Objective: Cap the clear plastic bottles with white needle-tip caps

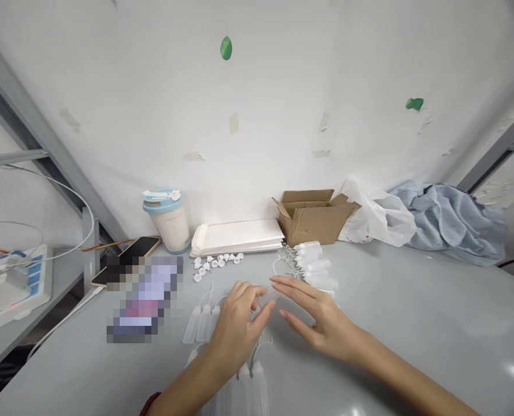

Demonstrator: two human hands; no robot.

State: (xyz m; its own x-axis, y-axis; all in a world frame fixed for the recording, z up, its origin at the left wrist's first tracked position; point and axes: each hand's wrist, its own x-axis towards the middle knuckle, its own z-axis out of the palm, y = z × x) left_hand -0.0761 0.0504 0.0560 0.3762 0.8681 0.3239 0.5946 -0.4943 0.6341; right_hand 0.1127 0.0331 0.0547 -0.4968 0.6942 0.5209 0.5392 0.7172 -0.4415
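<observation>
My left hand (241, 315) is over the middle of the grey table, its fingers curled and its thumb pointing right. A faint translucent shape shows by its fingertips, too unclear to name. My right hand (315, 315) is just to the right, fingers stretched out and thumb apart, with nothing visible in it. Left of my left hand lie several clear squeeze bottles (204, 325) with thin tubes at their tips. More such bottles (260, 390) lie below it, partly hidden by my forearm. Beyond my right hand is a pile of clear bottles (317, 267) with tangled tubes.
White caps (221, 261) lie scattered before a stack of white padded envelopes (243, 236). Along the wall stand a lidded cup (170, 225), an open cardboard box (320, 224), a plastic bag (376, 219) and blue cloth (451, 222). Phones (130, 260) and a power strip (26, 286) are left.
</observation>
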